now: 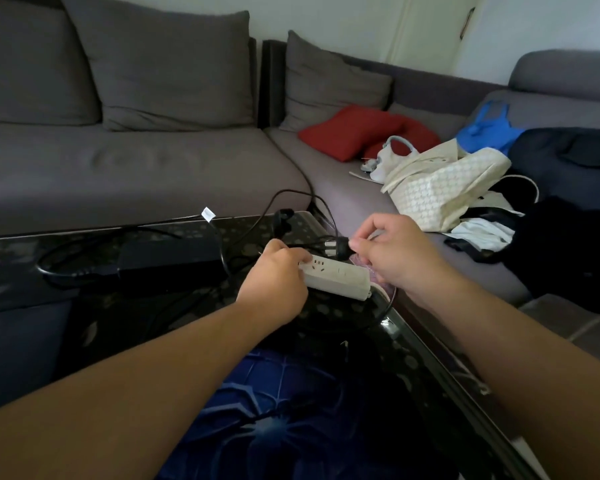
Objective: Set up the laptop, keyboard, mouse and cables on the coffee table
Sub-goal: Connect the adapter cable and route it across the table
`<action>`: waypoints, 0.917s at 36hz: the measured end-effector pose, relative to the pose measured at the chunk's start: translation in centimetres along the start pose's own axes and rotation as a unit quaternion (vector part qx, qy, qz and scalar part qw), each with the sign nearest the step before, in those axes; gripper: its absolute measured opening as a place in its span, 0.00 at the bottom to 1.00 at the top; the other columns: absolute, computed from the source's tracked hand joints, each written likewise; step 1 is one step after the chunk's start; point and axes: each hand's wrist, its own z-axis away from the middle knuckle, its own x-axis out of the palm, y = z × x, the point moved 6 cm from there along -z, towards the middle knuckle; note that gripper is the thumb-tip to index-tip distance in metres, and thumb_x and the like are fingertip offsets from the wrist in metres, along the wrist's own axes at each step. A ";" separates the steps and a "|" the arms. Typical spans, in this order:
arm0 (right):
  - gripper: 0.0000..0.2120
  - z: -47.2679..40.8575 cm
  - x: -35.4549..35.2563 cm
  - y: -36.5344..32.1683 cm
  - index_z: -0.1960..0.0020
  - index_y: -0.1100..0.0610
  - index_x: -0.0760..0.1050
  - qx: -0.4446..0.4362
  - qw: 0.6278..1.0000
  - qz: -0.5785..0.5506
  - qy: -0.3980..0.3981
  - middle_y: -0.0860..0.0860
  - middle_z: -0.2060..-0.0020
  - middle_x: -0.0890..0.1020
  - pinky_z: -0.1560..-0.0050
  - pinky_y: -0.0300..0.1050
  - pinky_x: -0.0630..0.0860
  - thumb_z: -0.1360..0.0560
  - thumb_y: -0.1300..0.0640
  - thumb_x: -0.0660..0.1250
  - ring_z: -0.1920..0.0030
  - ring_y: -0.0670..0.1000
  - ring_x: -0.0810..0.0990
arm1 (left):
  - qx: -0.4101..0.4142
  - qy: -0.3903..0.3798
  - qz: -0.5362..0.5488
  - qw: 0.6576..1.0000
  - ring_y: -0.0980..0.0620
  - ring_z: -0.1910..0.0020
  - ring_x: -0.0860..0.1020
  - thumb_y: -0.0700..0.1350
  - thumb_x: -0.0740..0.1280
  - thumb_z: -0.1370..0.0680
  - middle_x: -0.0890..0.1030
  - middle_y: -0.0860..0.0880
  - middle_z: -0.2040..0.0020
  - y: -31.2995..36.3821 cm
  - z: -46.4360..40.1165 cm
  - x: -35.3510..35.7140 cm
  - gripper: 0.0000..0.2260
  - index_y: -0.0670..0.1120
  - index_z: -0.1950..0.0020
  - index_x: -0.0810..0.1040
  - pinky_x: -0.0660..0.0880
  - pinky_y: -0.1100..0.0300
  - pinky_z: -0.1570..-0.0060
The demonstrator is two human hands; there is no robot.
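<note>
A white power strip (pixel 340 277) lies near the far right corner of the dark glass coffee table (pixel 416 344). My left hand (pixel 274 284) grips its left end. My right hand (pixel 400 256) pinches a black plug (pixel 340 243) just above the strip, its prongs pointing left. A large black power adapter (pixel 168 259) lies on the table to the left, with black cables (pixel 281 199) looping around it and up over the sofa. A second black plug (pixel 284 216) sits behind the strip.
A blue spider-web mouse pad (pixel 291 410) covers the table's near part. A grey corner sofa (pixel 136 168) wraps the table; on it lie a red cushion (pixel 354 131), a cream patterned bag (pixel 440 188), blue cloth (pixel 485 129) and dark clothes (pixel 568 216).
</note>
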 end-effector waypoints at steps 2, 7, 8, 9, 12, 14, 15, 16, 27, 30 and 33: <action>0.06 -0.2 0.4 -0.4 0.57 0.56 0.80 -0.013 0.999 0.051 -0.001 0.56 0.67 0.84 0.63 0.45 0.75 0.21 0.58 0.72 0.71 0.50 0.76 | -0.018 -0.012 0.015 1.000 0.49 0.36 0.75 0.39 0.62 0.17 0.70 0.49 0.29 -0.5 -0.3 -0.1 0.20 0.50 0.25 0.75 0.67 0.67 0.42; 0.08 -0.8 0.9 -1.1 0.58 0.55 0.81 -0.022 0.991 0.133 0.000 0.52 0.63 0.86 0.64 0.42 0.73 0.21 0.57 0.73 0.66 0.50 0.81 | -0.028 -0.073 0.066 0.995 0.54 0.45 0.77 0.44 0.67 0.21 0.73 0.52 0.33 -1.0 -0.8 0.4 0.16 0.53 0.33 0.81 0.72 0.64 0.52; 0.08 -0.9 1.0 -1.1 0.58 0.56 0.82 -0.020 0.989 0.143 0.001 0.52 0.63 0.85 0.65 0.41 0.72 0.21 0.57 0.73 0.67 0.49 0.80 | -0.024 -0.077 0.073 0.994 0.54 0.50 0.79 0.45 0.68 0.21 0.77 0.51 0.38 -1.0 -0.9 0.4 0.14 0.52 0.37 0.82 0.74 0.65 0.57; 0.08 -1.1 1.2 -1.1 0.58 0.56 0.82 -0.016 0.989 0.147 -0.001 0.52 0.63 0.85 0.65 0.41 0.70 0.21 0.57 0.73 0.69 0.48 0.78 | -0.025 -0.079 0.079 0.993 0.53 0.52 0.81 0.46 0.69 0.21 0.79 0.51 0.41 -1.2 -1.1 0.5 0.12 0.52 0.38 0.83 0.74 0.64 0.59; 0.09 -1.4 1.7 -1.1 0.59 0.56 0.82 -0.007 0.988 0.155 -0.013 0.51 0.65 0.85 0.66 0.39 0.69 0.20 0.58 0.72 0.72 0.46 0.76 | -0.029 -0.080 0.073 0.994 0.49 0.51 0.82 0.49 0.68 0.20 0.81 0.50 0.41 -1.5 -1.3 0.6 0.11 0.52 0.38 0.83 0.78 0.58 0.56; 0.09 -1.6 1.9 -1.2 0.59 0.56 0.82 -0.004 0.986 0.167 -0.017 0.50 0.65 0.85 0.69 0.38 0.68 0.20 0.58 0.72 0.72 0.45 0.75 | -0.033 -0.083 0.061 0.994 0.49 0.49 0.82 0.49 0.68 0.18 0.82 0.50 0.41 -1.6 -1.3 0.6 0.12 0.52 0.35 0.82 0.81 0.52 0.49; 0.09 -1.7 2.1 -1.3 0.59 0.57 0.83 -0.004 0.985 0.174 -0.019 0.49 0.66 0.84 0.70 0.38 0.68 0.20 0.58 0.72 0.72 0.45 0.76 | -0.036 -0.086 0.061 0.994 0.49 0.48 0.81 0.49 0.67 0.18 0.82 0.50 0.42 -1.7 -1.3 0.6 0.13 0.53 0.34 0.81 0.81 0.51 0.46; 0.09 -1.7 2.0 -1.5 0.58 0.57 0.83 -0.006 0.983 0.183 -0.018 0.47 0.66 0.84 0.70 0.38 0.68 0.20 0.58 0.72 0.71 0.45 0.77 | -0.038 -0.089 0.062 0.993 0.49 0.47 0.81 0.49 0.67 0.18 0.83 0.51 0.41 -1.6 -1.3 0.6 0.13 0.53 0.33 0.81 0.81 0.51 0.44; 0.09 -2.5 4.1 -5.2 0.58 0.59 0.82 -0.076 0.926 0.369 0.002 0.57 0.62 0.83 0.55 0.52 0.85 0.23 0.54 0.74 0.58 0.58 0.83 | -0.044 -0.072 0.055 0.995 0.47 0.44 0.81 0.50 0.66 0.17 0.83 0.50 0.39 -1.7 -1.1 0.5 0.15 0.53 0.30 0.80 0.79 0.54 0.45; 0.05 -2.8 4.3 -5.6 0.58 0.58 0.81 -0.067 0.918 0.391 0.002 0.56 0.63 0.81 0.56 0.53 0.86 0.26 0.57 0.74 0.60 0.58 0.83 | -0.048 -0.075 0.057 0.994 0.47 0.43 0.81 0.51 0.66 0.17 0.82 0.50 0.38 -1.6 -1.0 0.6 0.16 0.53 0.28 0.78 0.79 0.54 0.44; 0.04 -3.1 4.5 -5.9 0.60 0.58 0.81 -0.057 0.913 0.405 -0.014 0.56 0.68 0.81 0.59 0.52 0.86 0.28 0.59 0.73 0.64 0.58 0.83 | -0.051 -0.075 0.055 0.994 0.47 0.40 0.80 0.51 0.66 0.16 0.81 0.50 0.35 -1.7 -1.0 0.5 0.18 0.54 0.26 0.77 0.77 0.56 0.45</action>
